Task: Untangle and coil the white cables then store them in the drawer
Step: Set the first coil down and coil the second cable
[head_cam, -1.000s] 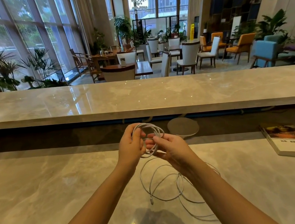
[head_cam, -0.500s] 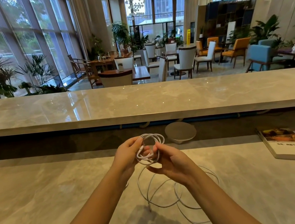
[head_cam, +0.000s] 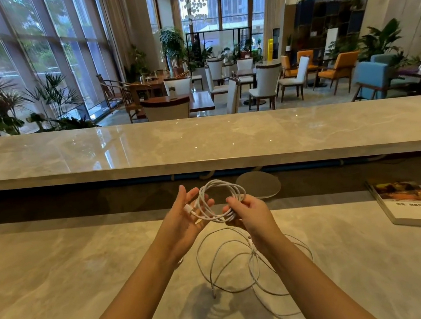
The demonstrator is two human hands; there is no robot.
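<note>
A white cable wound into a small coil (head_cam: 219, 198) hangs between my hands above the marble counter (head_cam: 58, 270). My right hand (head_cam: 250, 215) pinches the coil's right side. My left hand (head_cam: 187, 215) has its fingers spread, and the coil's left side with a white plug end rests across its palm. Below my wrists, loose white cable (head_cam: 233, 265) lies in wide tangled loops on the counter, partly hidden by my right forearm. No drawer is in view.
A book (head_cam: 408, 204) lies on the counter at the right. A round grey disc (head_cam: 258, 184) sits behind my hands in the dark recess under a raised marble ledge (head_cam: 202, 144). Beyond it is a lounge with chairs, tables and plants.
The coil has widened and my hands have moved apart. My left hand's fingers have opened from a pinch to a spread palm under the coil. The view has tilted slightly.
</note>
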